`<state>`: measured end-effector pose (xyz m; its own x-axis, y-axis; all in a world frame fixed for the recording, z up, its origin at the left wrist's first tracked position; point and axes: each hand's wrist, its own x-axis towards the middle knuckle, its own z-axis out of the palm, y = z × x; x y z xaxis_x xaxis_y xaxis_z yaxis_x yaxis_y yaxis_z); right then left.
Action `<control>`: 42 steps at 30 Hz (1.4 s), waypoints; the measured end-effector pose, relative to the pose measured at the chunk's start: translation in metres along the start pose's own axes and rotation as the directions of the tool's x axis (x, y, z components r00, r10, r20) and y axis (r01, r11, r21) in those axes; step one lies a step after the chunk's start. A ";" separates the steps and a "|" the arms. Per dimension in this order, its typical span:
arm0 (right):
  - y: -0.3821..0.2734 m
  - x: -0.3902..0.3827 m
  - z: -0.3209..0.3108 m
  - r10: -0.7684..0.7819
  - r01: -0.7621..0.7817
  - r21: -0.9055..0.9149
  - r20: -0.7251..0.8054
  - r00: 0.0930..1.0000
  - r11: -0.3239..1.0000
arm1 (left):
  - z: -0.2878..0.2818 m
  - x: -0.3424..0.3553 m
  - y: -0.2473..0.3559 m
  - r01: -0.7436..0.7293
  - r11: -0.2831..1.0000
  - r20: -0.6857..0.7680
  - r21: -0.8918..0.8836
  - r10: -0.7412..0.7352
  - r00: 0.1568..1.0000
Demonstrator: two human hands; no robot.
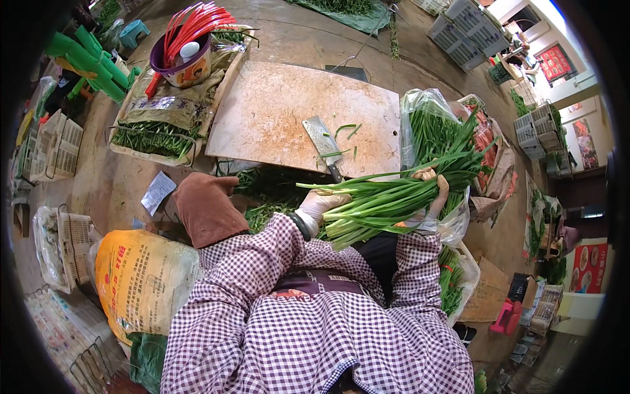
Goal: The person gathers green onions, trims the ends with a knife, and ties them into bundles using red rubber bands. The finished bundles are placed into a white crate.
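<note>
A large bunch of garlic chives (387,197) lies across both my hands, held above my lap, with pale stem ends to the left and green leaves to the right. My right hand (436,196), in a thin pale glove, is closed around the leafy part. At the stem side, my left hand (323,205), gloved too, grips some of the stalks; its fingertips are partly hidden. Just ahead, a cleaver (320,136) rests on the worn board (275,105), its handle towards me, with a few cut green bits beside it.
Right of the board stands a plastic bag (430,102) full of chives. At the far left, a purple bucket (190,73) with red strips sits on a covered crate of greens (151,139). A yellow sack (141,276) lies left of me. Crates (469,33) stand at the back right.
</note>
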<state>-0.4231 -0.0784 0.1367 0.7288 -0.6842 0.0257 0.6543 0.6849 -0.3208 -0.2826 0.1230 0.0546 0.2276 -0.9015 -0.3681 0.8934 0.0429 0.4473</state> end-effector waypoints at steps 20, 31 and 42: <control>0.002 0.003 0.015 0.010 -0.005 -0.107 0.049 0.999 0.994 | 0.010 -0.010 0.004 0.077 0.994 -0.143 0.076 -0.065 0.988; -0.037 0.005 0.006 -0.071 0.100 -0.145 0.191 0.979 0.984 | -0.030 -0.029 0.061 0.273 -0.005 -0.273 0.962 0.006 0.962; -0.034 0.007 -0.010 -0.043 0.060 -0.186 0.093 0.995 0.981 | -0.029 -0.014 0.009 -0.038 0.749 0.093 0.661 -0.031 0.995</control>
<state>-0.4426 -0.1092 0.1383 0.7157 -0.6867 0.1271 0.6476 0.5844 -0.4889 -0.2658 0.1483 0.0399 0.1626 -0.9385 -0.3046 0.4047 -0.2181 0.8880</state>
